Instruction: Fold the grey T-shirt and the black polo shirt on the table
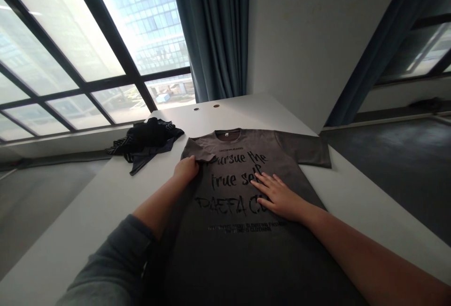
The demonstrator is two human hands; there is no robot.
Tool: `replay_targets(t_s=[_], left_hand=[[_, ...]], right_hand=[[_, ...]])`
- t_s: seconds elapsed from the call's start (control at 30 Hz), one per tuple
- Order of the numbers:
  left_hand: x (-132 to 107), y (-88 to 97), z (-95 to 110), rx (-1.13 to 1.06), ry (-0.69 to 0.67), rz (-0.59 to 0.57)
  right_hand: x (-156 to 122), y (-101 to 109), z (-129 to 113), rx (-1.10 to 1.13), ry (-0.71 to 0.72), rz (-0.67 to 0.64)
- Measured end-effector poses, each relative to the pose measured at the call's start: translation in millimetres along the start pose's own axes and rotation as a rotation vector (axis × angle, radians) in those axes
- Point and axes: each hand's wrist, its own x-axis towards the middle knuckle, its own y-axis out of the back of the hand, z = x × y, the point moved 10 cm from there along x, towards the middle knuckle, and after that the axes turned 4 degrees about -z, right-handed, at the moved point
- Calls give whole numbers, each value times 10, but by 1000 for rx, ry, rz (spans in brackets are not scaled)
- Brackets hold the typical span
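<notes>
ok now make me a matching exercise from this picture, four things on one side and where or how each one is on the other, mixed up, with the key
Things
1. left hand
2. right hand
3. dark clothes
4. shirt

Places and states
A. heaped on the white table, near the window
B. laid over the lettering
C. spread out, printed front up
D. at the sleeve that is folded inward

Right pairs: 1-D, 2-B, 3-A, 4-C
</notes>
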Motion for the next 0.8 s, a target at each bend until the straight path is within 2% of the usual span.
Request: replay_targets(t_s=[0.07,0.2,0.27,0.4,0.5,0.63,0.8], left_hand=[[106,65,25,-52,25,23],[341,48,96,-43,0,-47],[500,105,14,-8,29,-14],[911,199,-320,8,95,40],[1195,139,-515,-16,79,36],[1464,-56,-612,-36,34,6],[1723,-166,-831,-84,135,1]], right_hand=[[-6,11,-6,1,4,1],[-11,18,-9,10,16,13],[-10,12,-13,10,19,15],[-11,10,-23,14,11,11],[-19,21,-27,25,2,13],[-29,18,-37,26,9,19],[-40,3,-38,37,0,8]])
